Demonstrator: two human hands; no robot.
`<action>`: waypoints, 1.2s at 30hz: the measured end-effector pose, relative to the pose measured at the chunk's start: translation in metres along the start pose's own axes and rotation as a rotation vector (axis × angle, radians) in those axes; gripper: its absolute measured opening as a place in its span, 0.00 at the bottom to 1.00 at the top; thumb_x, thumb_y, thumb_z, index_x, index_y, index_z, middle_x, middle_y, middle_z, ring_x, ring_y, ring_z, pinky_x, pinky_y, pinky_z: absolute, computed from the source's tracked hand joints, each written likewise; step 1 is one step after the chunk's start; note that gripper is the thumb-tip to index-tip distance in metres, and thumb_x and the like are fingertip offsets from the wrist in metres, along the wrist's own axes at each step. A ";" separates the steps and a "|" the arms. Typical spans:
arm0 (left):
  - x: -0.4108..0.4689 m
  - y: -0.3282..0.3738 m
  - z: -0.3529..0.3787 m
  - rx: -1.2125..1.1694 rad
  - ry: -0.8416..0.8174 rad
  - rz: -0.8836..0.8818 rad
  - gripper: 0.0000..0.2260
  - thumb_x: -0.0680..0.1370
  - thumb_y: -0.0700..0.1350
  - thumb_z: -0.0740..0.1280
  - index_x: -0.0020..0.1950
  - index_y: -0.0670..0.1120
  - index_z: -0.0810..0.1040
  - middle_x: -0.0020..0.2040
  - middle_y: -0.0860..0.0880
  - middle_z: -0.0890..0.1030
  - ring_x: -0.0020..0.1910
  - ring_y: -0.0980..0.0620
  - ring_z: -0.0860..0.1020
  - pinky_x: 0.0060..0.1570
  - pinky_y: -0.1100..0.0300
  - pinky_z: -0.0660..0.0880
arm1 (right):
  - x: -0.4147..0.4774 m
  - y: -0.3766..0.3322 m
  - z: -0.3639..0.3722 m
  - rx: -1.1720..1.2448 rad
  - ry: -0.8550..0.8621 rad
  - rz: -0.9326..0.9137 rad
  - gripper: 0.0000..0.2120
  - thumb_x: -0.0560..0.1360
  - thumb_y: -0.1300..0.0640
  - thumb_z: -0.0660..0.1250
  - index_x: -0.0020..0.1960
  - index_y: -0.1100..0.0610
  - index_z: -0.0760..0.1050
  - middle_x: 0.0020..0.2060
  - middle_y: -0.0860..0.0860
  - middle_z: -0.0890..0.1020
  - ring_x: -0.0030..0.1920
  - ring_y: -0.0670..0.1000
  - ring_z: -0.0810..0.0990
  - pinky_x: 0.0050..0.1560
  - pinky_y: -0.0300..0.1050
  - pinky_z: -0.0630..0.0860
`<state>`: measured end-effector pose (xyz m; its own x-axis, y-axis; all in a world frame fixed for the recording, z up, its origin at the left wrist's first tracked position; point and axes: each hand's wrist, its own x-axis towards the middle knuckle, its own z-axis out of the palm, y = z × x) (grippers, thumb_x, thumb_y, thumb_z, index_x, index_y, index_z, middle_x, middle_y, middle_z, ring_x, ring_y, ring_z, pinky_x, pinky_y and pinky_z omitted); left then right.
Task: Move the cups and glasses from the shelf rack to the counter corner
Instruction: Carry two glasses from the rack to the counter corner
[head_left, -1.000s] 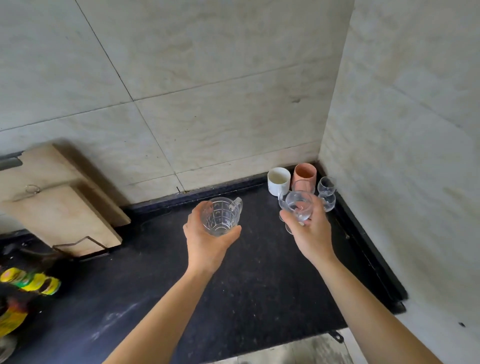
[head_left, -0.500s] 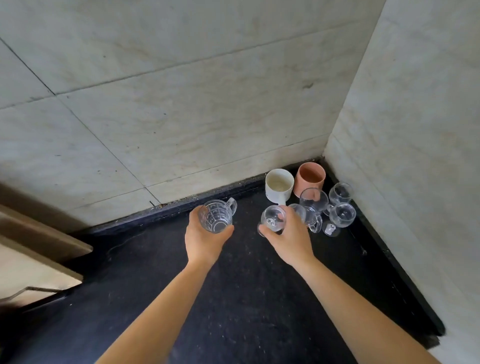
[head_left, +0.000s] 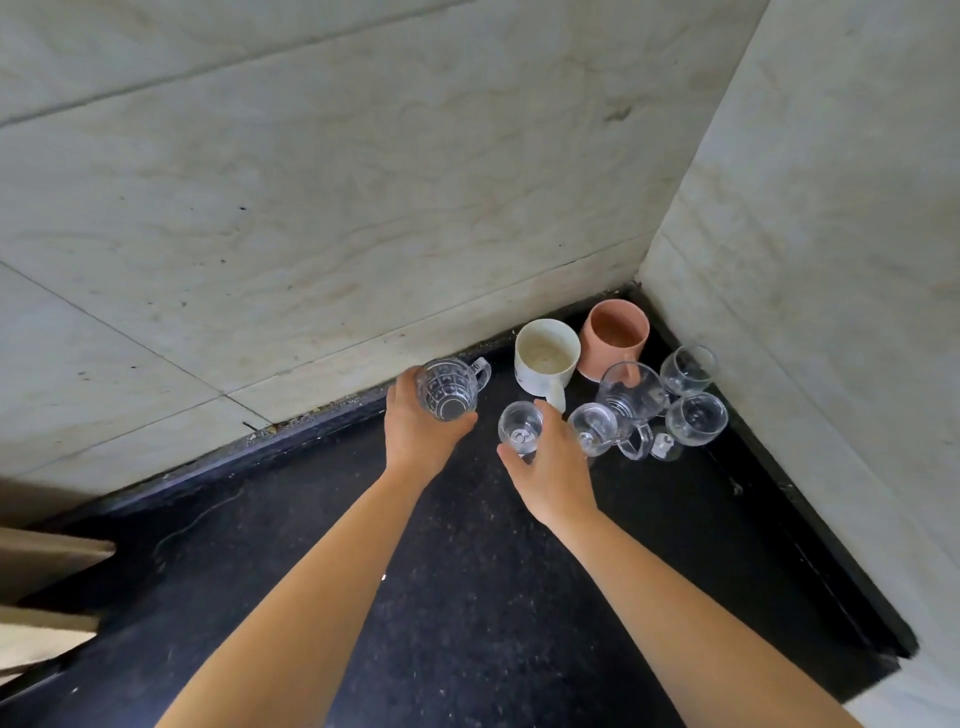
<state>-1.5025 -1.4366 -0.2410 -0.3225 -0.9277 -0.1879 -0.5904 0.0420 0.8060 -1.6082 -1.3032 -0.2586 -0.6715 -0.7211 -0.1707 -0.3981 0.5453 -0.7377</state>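
Glasses: left hand (head_left: 421, 434) wraps patterned mug (head_left: 448, 388); right hand (head_left: 553, 470) pinches small stemmed glass (head_left: 519, 428). Cups (head_left: 545, 358) w/ other glasses at 1 o'clock, counter (head_left: 467, 597) corner.

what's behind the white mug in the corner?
Behind the white mug is only the black counter edge and the tiled wall. The pink cup stands beside it, not behind. The strip right behind the mug's base is hidden.

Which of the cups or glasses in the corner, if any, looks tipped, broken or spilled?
Nothing stands out. The white mug, pink cup and clear glasses stand upright, crowded in the counter corner. The left hand holds a patterned glass mug, the right hand a small glass. No visible spill or breakage.
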 end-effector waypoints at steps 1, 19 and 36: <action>0.006 0.003 0.005 0.006 -0.010 -0.001 0.36 0.64 0.49 0.80 0.68 0.49 0.69 0.63 0.49 0.74 0.59 0.49 0.76 0.56 0.53 0.75 | 0.000 0.000 0.000 -0.007 0.001 0.004 0.28 0.75 0.51 0.74 0.71 0.54 0.67 0.61 0.53 0.79 0.60 0.52 0.79 0.56 0.44 0.76; 0.040 0.000 0.060 0.003 -0.044 -0.002 0.38 0.63 0.49 0.81 0.68 0.47 0.67 0.65 0.48 0.72 0.60 0.50 0.74 0.58 0.56 0.73 | -0.005 0.003 0.002 -0.142 0.041 0.095 0.31 0.77 0.45 0.72 0.74 0.53 0.64 0.59 0.54 0.82 0.54 0.54 0.84 0.53 0.54 0.82; -0.060 -0.012 -0.042 0.423 -0.018 0.171 0.27 0.83 0.54 0.60 0.79 0.46 0.60 0.79 0.44 0.63 0.77 0.43 0.61 0.74 0.45 0.61 | -0.035 -0.019 -0.043 -0.371 -0.123 -0.032 0.43 0.81 0.45 0.65 0.83 0.50 0.38 0.56 0.53 0.84 0.49 0.54 0.85 0.43 0.48 0.81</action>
<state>-1.4448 -1.3972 -0.2154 -0.4525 -0.8877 -0.0846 -0.7763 0.3455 0.5273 -1.6041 -1.2701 -0.2108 -0.5839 -0.7740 -0.2448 -0.6319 0.6227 -0.4615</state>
